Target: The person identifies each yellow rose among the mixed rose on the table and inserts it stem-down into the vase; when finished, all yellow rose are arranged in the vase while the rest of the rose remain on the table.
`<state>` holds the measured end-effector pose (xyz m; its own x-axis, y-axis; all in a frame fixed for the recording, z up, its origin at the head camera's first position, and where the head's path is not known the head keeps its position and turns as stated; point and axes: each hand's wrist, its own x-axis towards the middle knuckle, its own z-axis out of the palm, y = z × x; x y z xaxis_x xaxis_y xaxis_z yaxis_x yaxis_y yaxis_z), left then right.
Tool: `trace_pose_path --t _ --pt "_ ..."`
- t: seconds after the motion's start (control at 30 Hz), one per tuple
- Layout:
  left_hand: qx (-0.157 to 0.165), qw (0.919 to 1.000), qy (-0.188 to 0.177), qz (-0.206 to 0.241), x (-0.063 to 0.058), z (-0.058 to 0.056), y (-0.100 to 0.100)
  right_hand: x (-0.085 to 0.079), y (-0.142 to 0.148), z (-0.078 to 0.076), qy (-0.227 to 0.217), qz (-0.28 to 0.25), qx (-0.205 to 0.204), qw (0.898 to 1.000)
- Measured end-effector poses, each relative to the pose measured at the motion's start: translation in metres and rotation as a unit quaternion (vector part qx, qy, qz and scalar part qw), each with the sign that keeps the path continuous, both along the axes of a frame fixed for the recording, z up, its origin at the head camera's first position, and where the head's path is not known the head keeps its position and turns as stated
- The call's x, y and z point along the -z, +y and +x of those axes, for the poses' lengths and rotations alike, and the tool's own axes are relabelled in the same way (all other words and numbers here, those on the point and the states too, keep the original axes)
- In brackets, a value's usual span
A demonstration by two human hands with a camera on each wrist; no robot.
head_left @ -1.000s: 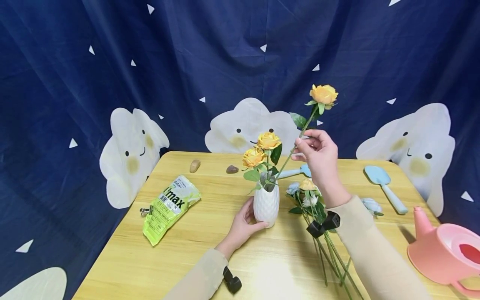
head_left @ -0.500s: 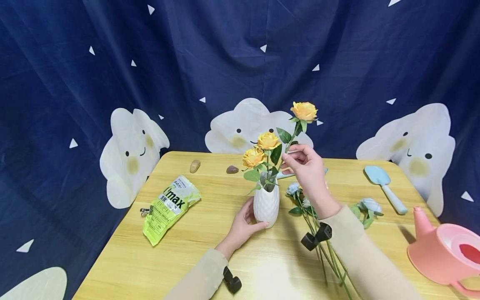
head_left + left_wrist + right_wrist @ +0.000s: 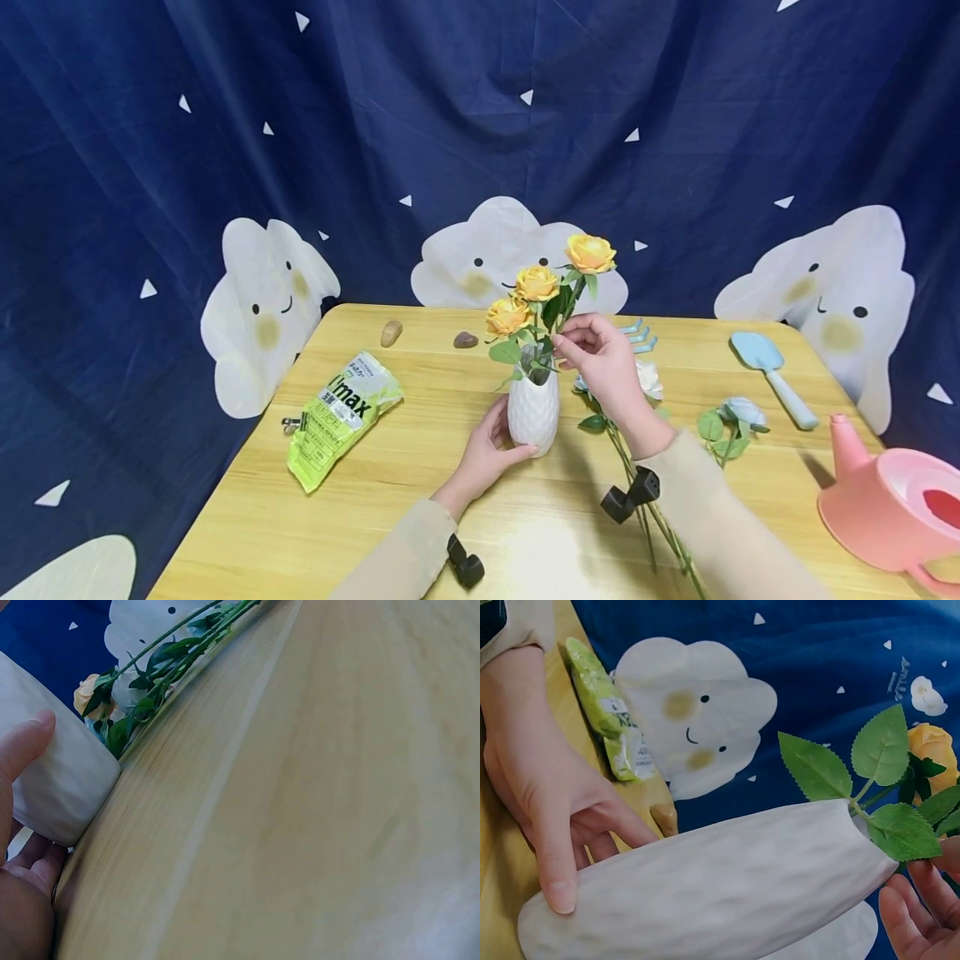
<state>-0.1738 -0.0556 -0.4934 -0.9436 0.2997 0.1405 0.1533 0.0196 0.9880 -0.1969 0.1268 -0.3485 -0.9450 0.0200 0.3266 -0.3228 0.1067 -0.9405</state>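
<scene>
The vase [image 3: 533, 414] hid the roses [image 3: 537, 284] from me below its rim; the right hand [image 3: 602, 364] covered most of the blue rake [image 3: 638, 337].

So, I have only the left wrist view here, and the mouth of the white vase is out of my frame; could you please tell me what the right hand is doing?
Observer: In the head view, the right hand is pinching a yellow rose by its stem, just above the mouth of the vase.
Operator: Thank you, and could you kindly tell me whether any other blooms rise from the vase?
Observer: Yes, the head view shows two other yellow roses rising from it.
</scene>
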Motion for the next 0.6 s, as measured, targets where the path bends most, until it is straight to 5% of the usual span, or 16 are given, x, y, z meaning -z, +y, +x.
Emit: trace_pose_path --t 0.6 --pt "0.003 0.9999 0.004 -0.010 0.002 0.000 -0.001 0.013 0.003 0.005 -0.001 -0.003 0.008 1.000"
